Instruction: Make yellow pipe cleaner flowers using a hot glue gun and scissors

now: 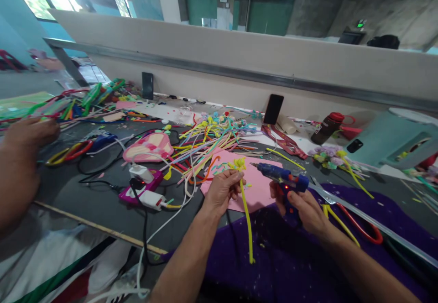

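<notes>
My left hand [225,190] pinches a yellow pipe-cleaner flower [238,163] just under its bloom. The long fuzzy stem [248,221] hangs down below my fingers over purple cloth. In my right hand [304,207] is a blue hot glue gun [281,175] with a small red light lit on its body. Its nozzle points left, close to the yellow bloom; whether they touch I cannot tell. Beneath both hands lies a pink sheet [263,193] with small green and yellow scraps on it.
Red-handled scissors [359,221] and a metal rod lie at right on purple cloth [342,257]. A purple power strip [142,186] with cables is at left. Pipe cleaners [205,143], a phone [273,109] and a bottle [327,127] stand behind. Another person's hand [32,132] is far left.
</notes>
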Available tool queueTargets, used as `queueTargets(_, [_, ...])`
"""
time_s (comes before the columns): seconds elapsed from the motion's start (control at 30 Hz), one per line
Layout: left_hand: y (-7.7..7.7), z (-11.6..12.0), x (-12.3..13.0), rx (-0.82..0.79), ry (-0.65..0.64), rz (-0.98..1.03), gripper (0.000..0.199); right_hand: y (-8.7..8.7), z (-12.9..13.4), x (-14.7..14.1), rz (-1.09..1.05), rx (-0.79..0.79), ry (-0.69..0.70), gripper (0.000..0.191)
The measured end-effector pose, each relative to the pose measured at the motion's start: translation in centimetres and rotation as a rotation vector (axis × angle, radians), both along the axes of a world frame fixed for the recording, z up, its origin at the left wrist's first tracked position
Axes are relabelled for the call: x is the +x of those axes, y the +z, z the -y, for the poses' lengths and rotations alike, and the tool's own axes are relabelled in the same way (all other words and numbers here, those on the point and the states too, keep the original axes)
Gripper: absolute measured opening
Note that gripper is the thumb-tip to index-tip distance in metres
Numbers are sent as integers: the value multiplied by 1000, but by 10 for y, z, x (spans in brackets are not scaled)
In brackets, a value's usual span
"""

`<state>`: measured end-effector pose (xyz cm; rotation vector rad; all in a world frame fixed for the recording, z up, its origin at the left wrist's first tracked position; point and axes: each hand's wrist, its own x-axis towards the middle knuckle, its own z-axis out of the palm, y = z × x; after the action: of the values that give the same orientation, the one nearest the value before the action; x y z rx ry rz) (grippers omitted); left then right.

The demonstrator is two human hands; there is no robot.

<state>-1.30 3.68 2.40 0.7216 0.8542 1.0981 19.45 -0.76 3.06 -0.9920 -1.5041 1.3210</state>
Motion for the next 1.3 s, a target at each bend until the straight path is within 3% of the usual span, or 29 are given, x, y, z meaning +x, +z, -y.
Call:
queueTargets(0.17, [-4, -1, 1, 13, -39, -31, 25, -5, 5, -3, 181, 51, 33, 36])
queueTargets(0.63, [-8, 0, 5, 47, -87, -57, 23, -6, 6, -6, 329, 125, -101, 43])
queueTargets(0.97, [-7, 0, 5, 64, -95, -73, 24, -5, 7, -1, 589, 234, -71, 47])
queueTargets(1.3, [-8, 1, 6, 100, -99, -87, 24, -5, 6, 0, 616, 235, -89, 49])
